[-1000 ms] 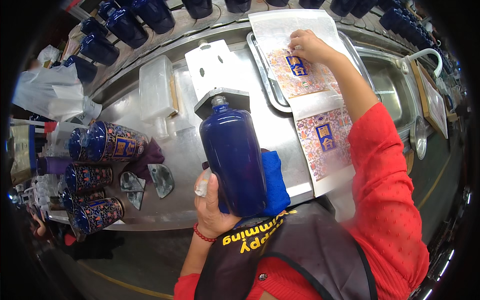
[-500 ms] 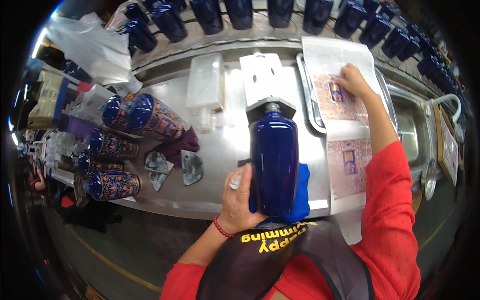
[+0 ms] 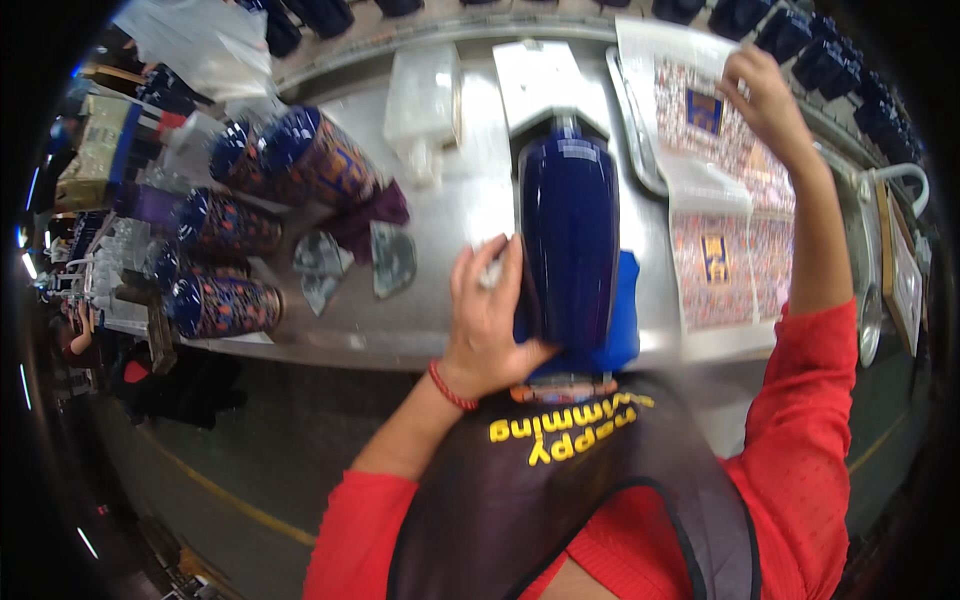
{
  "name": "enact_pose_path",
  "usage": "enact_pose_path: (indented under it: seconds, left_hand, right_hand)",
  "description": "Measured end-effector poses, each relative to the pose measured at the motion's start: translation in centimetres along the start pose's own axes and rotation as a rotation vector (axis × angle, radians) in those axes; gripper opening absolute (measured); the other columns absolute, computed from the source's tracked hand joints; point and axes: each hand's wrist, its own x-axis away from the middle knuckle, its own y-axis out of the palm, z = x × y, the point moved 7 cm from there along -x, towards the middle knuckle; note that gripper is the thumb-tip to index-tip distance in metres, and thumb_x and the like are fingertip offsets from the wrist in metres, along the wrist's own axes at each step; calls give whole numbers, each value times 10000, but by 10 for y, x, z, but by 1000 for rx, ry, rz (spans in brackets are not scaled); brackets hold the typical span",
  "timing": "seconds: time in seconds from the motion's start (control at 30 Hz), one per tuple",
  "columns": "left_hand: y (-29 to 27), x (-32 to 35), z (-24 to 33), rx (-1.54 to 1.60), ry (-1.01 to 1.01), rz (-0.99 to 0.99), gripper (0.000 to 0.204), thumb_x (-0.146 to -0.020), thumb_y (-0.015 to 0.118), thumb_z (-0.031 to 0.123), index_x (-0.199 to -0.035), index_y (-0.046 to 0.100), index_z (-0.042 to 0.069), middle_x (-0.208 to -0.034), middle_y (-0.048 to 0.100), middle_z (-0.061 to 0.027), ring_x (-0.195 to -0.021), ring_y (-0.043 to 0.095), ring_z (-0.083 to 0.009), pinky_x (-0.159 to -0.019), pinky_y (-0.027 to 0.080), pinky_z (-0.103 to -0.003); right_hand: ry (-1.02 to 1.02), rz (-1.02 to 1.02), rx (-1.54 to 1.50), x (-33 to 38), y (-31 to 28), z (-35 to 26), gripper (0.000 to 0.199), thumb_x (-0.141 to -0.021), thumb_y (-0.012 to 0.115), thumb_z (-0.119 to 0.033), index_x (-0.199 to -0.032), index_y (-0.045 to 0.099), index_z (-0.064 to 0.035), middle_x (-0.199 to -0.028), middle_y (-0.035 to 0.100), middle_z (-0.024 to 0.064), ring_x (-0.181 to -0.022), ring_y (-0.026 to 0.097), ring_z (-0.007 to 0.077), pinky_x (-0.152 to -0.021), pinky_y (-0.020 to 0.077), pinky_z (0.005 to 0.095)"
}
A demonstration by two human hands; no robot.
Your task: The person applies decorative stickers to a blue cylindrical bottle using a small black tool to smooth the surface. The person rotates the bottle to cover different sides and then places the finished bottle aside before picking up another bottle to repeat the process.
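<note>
A glossy dark blue bottle (image 3: 568,225) lies in front of me, its neck against a white stand (image 3: 540,80) and its base towards my apron. My left hand (image 3: 488,325) grips its lower left side, thumb by the base; something small and white shows at a finger. Up at the right, my right hand (image 3: 762,95) is closed, fingertips together, on the edge of a patterned decal sheet (image 3: 770,235) that appears partly lifted. Beneath and beside it lie further printed decals (image 3: 690,135) on pale backing paper. A blue cloth (image 3: 622,310) lies under the bottle.
Several patterned bottles (image 3: 225,305) stand at the left, near a purple cloth (image 3: 380,212) and grey scraper-like pieces (image 3: 393,262). A clear plastic container (image 3: 422,95) stands behind. Rows of blue bottles (image 3: 785,35) line the back. A metal tray (image 3: 640,150) lies beneath the sheets.
My right hand has moved from the printed sheet up and to the right, and a patterned sheet now shows below it. My left hand stays on the bottle. The whole view has shifted.
</note>
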Motion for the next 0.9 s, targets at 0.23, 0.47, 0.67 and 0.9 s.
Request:
enact_pose_path:
  seconds: [0.23,0.47,0.67,0.9]
  left_hand:
    - [-17,-8,4,367,-170,-27,1073,-807,812,519,-1490,347,-164,-1363,561,-277,-1290,509,-398,-1145,313,-505]
    - [-15,-9,5,730,-282,-27,1022,-861,775,522,-1518,332,-125,-1351,572,-281,-1294,532,-408,-1172,304,-493]
    - [4,2,0,178,-30,-82,975,-898,675,584,-1514,351,-99,-1449,485,-312,-1387,422,-441,-1220,180,-536]
    - [12,6,-6,-50,-73,-165,1063,-838,711,617,-1556,301,-53,-1504,405,-323,-1437,291,-481,-1199,135,-595]
  right_hand:
    - [-55,64,2,12,-15,-3,212,-988,666,-194,-929,571,-14,-973,557,85,-1005,557,257,-905,454,371]
    - [-21,81,-1,15,-27,-25,200,-998,656,-206,-927,571,-39,-994,548,79,-1013,545,250,-897,467,376]
    - [-110,86,10,13,-57,-64,196,-974,662,-152,-904,541,-16,-986,546,105,-1015,546,276,-883,467,407]
    - [-216,174,-64,9,-112,-122,241,-868,712,-51,-836,477,-7,-964,529,122,-982,533,316,-857,455,415]
